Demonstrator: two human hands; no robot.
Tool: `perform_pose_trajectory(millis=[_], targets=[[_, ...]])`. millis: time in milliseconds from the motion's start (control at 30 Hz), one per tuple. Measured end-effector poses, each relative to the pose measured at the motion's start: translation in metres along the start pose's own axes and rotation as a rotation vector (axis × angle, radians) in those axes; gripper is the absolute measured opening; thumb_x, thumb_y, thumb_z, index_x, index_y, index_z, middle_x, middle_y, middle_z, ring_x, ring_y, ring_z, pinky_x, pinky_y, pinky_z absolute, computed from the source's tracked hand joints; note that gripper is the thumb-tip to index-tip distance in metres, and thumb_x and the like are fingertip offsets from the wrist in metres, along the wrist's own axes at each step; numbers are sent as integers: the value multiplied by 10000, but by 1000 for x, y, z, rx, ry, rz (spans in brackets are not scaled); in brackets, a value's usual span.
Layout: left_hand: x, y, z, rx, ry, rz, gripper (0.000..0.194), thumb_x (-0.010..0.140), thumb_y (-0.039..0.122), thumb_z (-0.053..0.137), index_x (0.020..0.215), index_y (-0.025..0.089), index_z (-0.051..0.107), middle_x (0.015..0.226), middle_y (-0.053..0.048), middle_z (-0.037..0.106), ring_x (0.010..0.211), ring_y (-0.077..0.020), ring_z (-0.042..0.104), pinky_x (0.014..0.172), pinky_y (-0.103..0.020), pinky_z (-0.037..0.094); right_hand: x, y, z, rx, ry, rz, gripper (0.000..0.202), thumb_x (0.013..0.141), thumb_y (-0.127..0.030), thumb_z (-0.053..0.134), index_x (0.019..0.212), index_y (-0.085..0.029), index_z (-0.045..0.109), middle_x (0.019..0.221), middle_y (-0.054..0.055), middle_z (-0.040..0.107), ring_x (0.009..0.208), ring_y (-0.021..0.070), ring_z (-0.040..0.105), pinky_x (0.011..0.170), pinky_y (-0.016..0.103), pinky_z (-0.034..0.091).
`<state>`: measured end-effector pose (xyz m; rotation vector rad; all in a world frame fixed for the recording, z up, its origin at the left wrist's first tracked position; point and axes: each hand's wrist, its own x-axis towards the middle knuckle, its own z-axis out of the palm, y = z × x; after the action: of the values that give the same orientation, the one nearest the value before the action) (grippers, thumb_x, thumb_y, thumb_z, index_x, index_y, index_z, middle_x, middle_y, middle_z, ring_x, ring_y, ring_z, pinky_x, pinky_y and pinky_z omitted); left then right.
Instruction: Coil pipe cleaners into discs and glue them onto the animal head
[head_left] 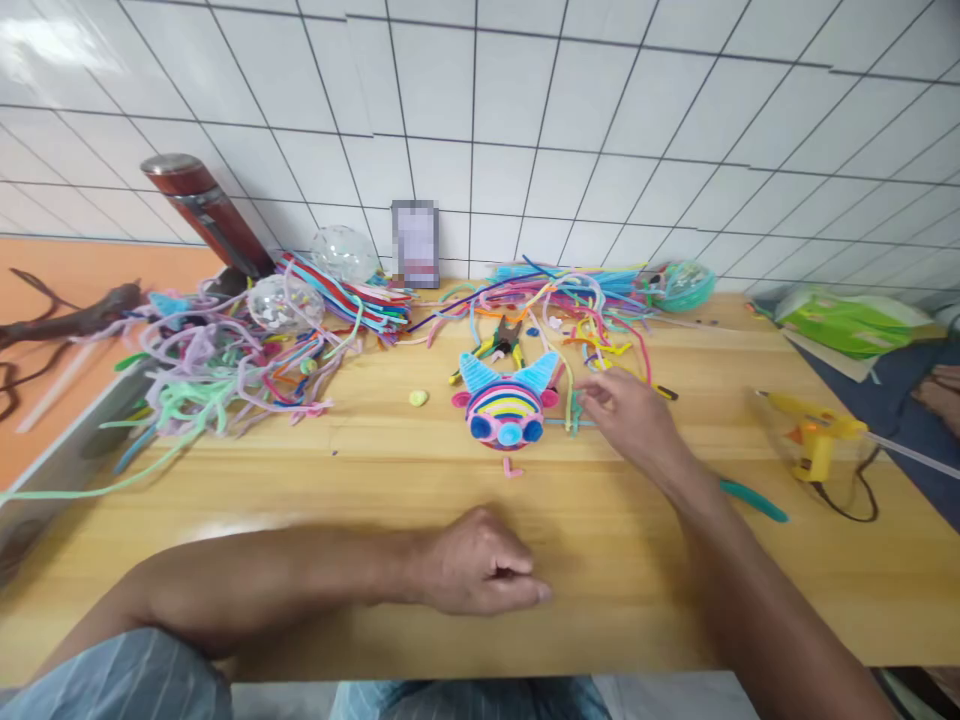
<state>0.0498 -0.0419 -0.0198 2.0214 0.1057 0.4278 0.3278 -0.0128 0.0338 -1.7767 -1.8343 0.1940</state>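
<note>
In the head view, the left hand (487,565) rests on the tabletop (622,620) with its fingers curled closed, nearer than the striped, blue-eared figure (506,410) at the middle. The right hand (626,405) is right of the figure, fingers bent beside a small teal strip (576,412); whether they grip it, I honestly can't tell. The pliers (508,343) lie just beyond the figure.

On the table (615,560), I observed the craft figure (504,412) before the pliers (507,340). The glue gun (817,435) lay at right, the pipe-cleaner tangle (196,400) at left.
</note>
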Motion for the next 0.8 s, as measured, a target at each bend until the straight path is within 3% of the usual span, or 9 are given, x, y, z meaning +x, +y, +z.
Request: perform_pose_trajectory(millis=[167, 333, 533, 633, 800], targets=[[0, -4, 1, 4, 11, 30, 509, 1006, 291, 607, 614, 215, 293, 500, 69, 302, 472, -90, 294, 483, -276, 228, 16, 18, 38, -235, -127, -124, 197, 937, -201, 625, 1034, -197, 796, 955, 115, 755, 935, 265, 688, 860, 368, 498], [-1, -4, 1, 10, 22, 65, 511, 1018, 308, 610, 621, 223, 301, 483, 58, 370, 472, -104, 343, 485, -284, 247, 25, 25, 50, -265, -116, -95, 176, 948, -224, 613, 938, -187, 785, 907, 133, 733, 916, 285, 660, 837, 380, 473], [-4, -9, 4, -6, -5, 68, 503, 1016, 312, 614, 619, 221, 318, 501, 45, 438, 475, -104, 378, 501, -285, 267, 24, 28, 34, -131, -31, -2, 202, 957, -289, 571, 880, -227, 747, 898, 85, 720, 886, 252, 646, 804, 361, 469], [-2, -8, 1, -47, 9, 45, 505, 1011, 307, 613, 618, 219, 306, 502, 53, 382, 479, -101, 352, 503, -283, 254, 18, 20, 15, 156, 28, 160, 211, 925, -392, 604, 883, -250, 754, 848, 38, 717, 800, 214, 624, 740, 334, 455], [0, -3, -5, -98, -5, -44, 503, 1002, 279, 604, 612, 211, 294, 520, 68, 287, 478, -81, 299, 500, -273, 228, 3, 7, -1, 464, -26, 415, 274, 829, -487, 691, 771, -220, 718, 616, -37, 572, 586, 138, 471, 596, 284, 383]])
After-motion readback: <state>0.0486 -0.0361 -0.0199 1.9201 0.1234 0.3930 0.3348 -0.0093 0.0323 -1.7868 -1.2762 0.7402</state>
